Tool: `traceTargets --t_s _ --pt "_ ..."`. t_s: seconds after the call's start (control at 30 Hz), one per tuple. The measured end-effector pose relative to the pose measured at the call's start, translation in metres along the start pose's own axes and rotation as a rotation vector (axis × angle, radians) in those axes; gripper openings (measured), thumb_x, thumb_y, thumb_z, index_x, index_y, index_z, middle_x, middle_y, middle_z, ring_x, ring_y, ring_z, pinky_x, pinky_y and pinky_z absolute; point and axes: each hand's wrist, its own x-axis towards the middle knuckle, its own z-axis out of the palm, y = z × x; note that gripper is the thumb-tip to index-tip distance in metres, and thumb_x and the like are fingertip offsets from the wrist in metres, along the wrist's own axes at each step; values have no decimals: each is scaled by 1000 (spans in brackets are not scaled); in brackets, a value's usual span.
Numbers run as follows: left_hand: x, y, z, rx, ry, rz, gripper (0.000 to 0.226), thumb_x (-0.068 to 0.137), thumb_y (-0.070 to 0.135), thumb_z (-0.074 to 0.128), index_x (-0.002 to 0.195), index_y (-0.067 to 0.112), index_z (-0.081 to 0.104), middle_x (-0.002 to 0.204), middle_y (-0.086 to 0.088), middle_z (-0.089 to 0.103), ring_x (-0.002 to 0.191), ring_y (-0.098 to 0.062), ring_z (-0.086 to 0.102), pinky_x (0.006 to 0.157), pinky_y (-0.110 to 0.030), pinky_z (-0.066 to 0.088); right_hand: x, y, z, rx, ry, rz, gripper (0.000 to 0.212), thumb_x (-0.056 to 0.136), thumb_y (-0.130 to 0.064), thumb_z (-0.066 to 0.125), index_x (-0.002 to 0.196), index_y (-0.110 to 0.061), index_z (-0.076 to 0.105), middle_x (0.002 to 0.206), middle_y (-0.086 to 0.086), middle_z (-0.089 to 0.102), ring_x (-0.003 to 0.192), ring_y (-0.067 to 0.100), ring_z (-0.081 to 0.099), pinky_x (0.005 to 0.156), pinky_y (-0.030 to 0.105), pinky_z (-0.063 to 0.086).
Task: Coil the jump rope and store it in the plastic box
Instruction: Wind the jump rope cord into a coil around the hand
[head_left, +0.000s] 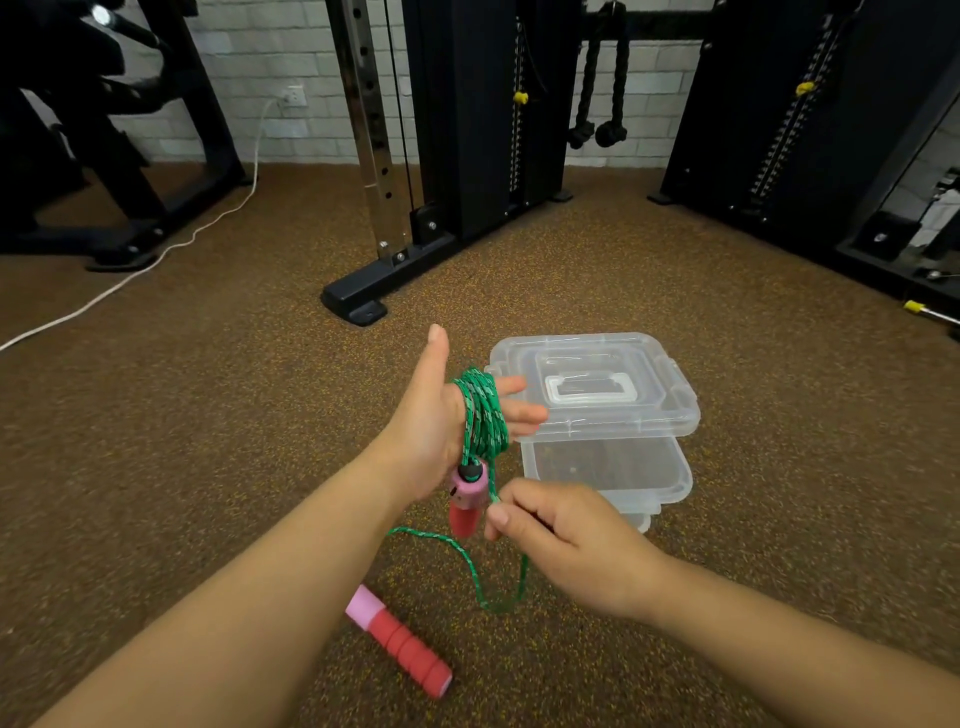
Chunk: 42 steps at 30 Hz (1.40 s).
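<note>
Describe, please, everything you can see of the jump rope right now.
The jump rope is a green braided cord flecked with white, with two red ribbed, foam-looking handles capped in pink. Several turns are coiled around the open left hand. One handle hangs below that palm; the other handle lies on the speckled floor. The right hand pinches the cord, and a slack loop droops beneath.

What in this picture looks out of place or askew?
The lid sits askew on the plastic box, shifted back and not closed. One rope handle lies loose on the floor, while the green rope is wound around the left hand. Nothing looks damaged.
</note>
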Motion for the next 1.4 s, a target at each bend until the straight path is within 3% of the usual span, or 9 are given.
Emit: traceTargets --t_s 0.1,0.17,0.23,0.3,0.4,0.6,0.87,1.13,1.4 --pt "-6 -3 4 189 -108 -60 105 84 73 -4 123 -3 56 85 -22 68 84 -28 67 77 -30 51 6 -4 -9 167 92 -11 21 95 -34 49 80 -30 63 71 -27 60 71 -4 55 68 20 41" --pt "-10 0 10 314 -120 -34 98 90 63 -5 90 0 70 56 -8 62 58 -12 64 61 -19 50 10 -7 -18 250 127 -32 20 94 -33 50 82 -27 65 71 -16 60 68 3 54 66 27 43" --pt "-14 2 15 408 -105 -2 92 94 54 -7 54 10 64 51 -9 58 52 -12 62 53 -14 50 14 -11 -27 362 138 -36 23 95 -30 48 85 -17 64 65 -4 59 63 12 54 60 32 44" --pt "-16 0 14 461 -185 -11 92 91 57 -13 61 15 64 54 -8 64 60 -26 61 62 -21 54 19 -10 -36 433 162 7 25 98 -25 44 84 -13 62 53 -7 54 53 6 49 56 21 40" --pt "-19 1 14 495 -251 -87 84 89 59 -13 80 14 57 41 1 59 44 -20 50 56 -27 50 28 1 -42 343 233 58 27 94 -41 44 78 -28 63 60 3 42 59 19 40 61 34 37" --pt "-14 -3 7 636 -280 -91 71 90 66 28 61 10 60 37 -1 35 33 -15 40 48 -24 42 27 20 -35 361 223 149 31 99 -32 40 71 -27 52 61 -6 38 61 19 34 59 37 32" --pt "-9 0 10 284 -211 -51 60 97 53 25 55 14 45 33 7 27 32 -13 33 50 -26 37 19 30 -23 469 166 246 31 101 -28 35 82 -18 58 56 -4 37 49 4 36 58 24 38" --pt "-3 10 -2 -170 1 2 62 96 56 29 46 21 42 32 8 27 31 -12 33 51 -29 33 12 38 -13 503 126 320 31 101 -26 35 85 -18 61 54 -5 38 44 3 37 61 30 39" --pt "-1 9 -5 -278 91 31 62 96 55 31 46 21 43 33 8 28 33 -13 32 54 -31 30 4 28 0 303 42 240 29 100 -28 38 79 -27 58 51 -12 40 51 7 35 53 24 29"
